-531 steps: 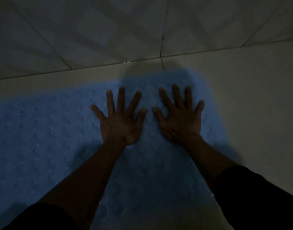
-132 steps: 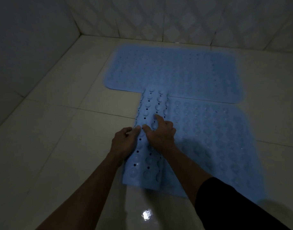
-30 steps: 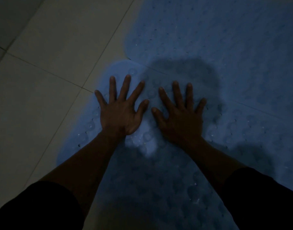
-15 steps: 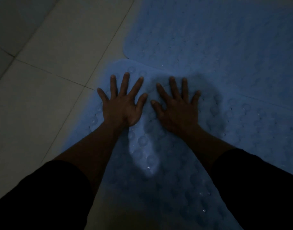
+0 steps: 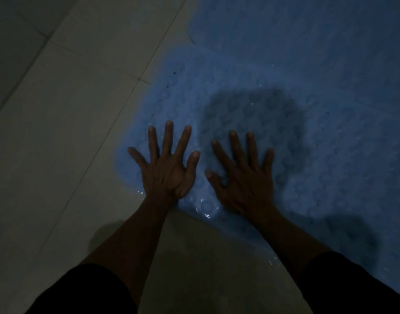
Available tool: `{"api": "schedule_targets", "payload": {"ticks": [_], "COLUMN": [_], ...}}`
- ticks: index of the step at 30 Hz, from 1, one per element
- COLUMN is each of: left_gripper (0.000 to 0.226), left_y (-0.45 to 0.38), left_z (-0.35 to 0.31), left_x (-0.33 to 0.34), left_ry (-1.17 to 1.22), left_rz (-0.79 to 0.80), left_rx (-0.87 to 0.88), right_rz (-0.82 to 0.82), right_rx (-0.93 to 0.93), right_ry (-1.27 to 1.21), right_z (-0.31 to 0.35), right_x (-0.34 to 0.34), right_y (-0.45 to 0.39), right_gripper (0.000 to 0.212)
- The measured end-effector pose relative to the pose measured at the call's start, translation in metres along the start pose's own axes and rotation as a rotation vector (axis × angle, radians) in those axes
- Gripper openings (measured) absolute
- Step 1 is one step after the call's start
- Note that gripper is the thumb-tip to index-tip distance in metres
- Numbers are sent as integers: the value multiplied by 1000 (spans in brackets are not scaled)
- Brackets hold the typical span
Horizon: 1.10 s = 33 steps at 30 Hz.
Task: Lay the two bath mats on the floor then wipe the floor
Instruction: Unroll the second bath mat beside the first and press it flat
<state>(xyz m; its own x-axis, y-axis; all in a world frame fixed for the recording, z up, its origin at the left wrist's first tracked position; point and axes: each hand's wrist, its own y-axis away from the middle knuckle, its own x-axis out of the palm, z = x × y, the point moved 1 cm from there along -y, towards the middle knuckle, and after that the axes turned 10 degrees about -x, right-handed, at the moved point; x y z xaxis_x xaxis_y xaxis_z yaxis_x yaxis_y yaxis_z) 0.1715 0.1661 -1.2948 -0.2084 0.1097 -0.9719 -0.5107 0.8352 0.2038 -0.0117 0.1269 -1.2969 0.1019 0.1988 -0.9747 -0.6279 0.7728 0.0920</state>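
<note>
Both hands pressed flat on a blue bath mat

The left hand (image 5: 166, 168) and right hand (image 5: 242, 175) lie side by side, fingers spread wide, holding nothing, near the near-left corner of the nearer bath mat (image 5: 285, 155). The second mat (image 5: 307, 30) lies beyond the fingertips; tiled floor (image 5: 69, 109) runs left of the left hand. No writing can be read.

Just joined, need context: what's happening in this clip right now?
A person is kneeling or bending over a blue bath mat on a tiled floor in dim light. The left hand and right hand are both spread flat, pressing down near the mat's near left corner. A second mat lies just beyond it. No cloth or wiping tool is visible, so wiping hasn't started.
</note>
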Motion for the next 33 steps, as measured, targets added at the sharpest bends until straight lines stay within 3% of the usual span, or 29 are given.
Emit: {"api": "schedule_targets", "payload": {"ticks": [15, 33], "left_gripper": [60, 58], "left_y": [1, 5], "left_z": [-3, -10], "left_x": [-1, -5], "left_ry": [-71, -47], "left_rz": [-34, 86], "left_rx": [-28, -96], "right_rz": [-31, -175], "right_rx": [-5, -11], "right_ry": [22, -151], "right_z": [2, -3], "right_x": [-1, 4], "right_y": [-4, 2], "right_gripper": [68, 62]}}
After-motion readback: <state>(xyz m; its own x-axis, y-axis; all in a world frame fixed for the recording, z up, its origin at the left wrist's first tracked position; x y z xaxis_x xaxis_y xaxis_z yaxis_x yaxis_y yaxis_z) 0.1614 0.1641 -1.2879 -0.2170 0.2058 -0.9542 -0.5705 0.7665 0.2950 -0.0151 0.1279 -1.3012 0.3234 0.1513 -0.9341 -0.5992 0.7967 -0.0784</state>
